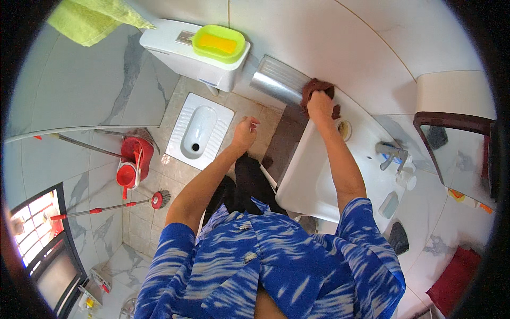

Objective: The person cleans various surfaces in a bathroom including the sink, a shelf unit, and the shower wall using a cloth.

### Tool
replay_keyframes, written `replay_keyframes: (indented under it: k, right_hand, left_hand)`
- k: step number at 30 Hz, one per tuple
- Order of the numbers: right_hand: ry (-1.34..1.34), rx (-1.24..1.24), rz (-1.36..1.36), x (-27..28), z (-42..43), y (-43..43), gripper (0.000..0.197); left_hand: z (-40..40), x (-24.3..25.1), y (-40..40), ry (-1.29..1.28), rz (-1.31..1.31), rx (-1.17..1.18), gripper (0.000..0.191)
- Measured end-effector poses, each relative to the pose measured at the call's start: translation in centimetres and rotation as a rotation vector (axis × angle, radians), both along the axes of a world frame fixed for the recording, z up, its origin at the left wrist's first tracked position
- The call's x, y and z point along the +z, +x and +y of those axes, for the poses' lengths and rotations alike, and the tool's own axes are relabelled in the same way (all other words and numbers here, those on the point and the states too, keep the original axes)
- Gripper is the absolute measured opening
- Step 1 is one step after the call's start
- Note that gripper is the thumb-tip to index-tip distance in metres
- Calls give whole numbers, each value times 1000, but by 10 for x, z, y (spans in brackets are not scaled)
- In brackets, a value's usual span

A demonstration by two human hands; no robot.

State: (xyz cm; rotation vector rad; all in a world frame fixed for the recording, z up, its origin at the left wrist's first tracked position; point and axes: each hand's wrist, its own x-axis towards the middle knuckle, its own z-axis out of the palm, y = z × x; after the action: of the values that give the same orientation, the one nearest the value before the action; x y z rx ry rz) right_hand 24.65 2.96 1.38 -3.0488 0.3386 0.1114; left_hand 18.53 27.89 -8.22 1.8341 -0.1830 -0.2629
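Observation:
My right hand (320, 107) is shut on a dark brown cloth (312, 89) at the far end of the white sink (306, 191), where the sink meets the wall. The cloth touches the end of a ribbed metal shelf or cover (279, 79) fixed to the wall. A small round container (344, 129) stands on the sink beside my right wrist. My left hand (245, 133) hangs over the tiled floor with its fingers curled, next to the white squat toilet (199, 129); nothing shows in it, though its palm is partly hidden.
A green tray with a yellow sponge (217, 43) sits on the cistern (159, 36). The faucet (392, 151) is at the sink's right, below a mirror cabinet (454, 95). A red bucket (143, 151) and a red-handled brush (160, 199) are at the left. A green towel (89, 22) hangs upper left.

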Motion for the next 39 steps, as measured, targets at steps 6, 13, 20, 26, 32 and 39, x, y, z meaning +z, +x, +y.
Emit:
replay_keyframes:
  k: [6, 13, 20, 26, 32, 39]
  right_hand:
    - [-253, 271, 148, -18, 24, -41, 15]
    - [-534, 807, 674, -31, 58, -79, 19]
    - [-389, 1117, 1125, -63, 90, -117, 27]
    - [-150, 1163, 1530, -115, 94, -154, 41]
    - [-683, 782, 1510, -145, 60, -104, 60]
    - [-497, 972, 1728, -145, 132, -176, 69]
  left_hand:
    - [13, 0, 6, 107, -23, -10, 21]
    - [17, -9, -12, 75, 42, 25, 22]
    - [10, -39, -61, 66, 140, -41, 22]
    - [23, -34, -98, 110, 181, -29, 17]
    - [31, -37, -126, -37, 268, -106, 27]
    - [13, -93, -161, -137, 157, -40, 36]
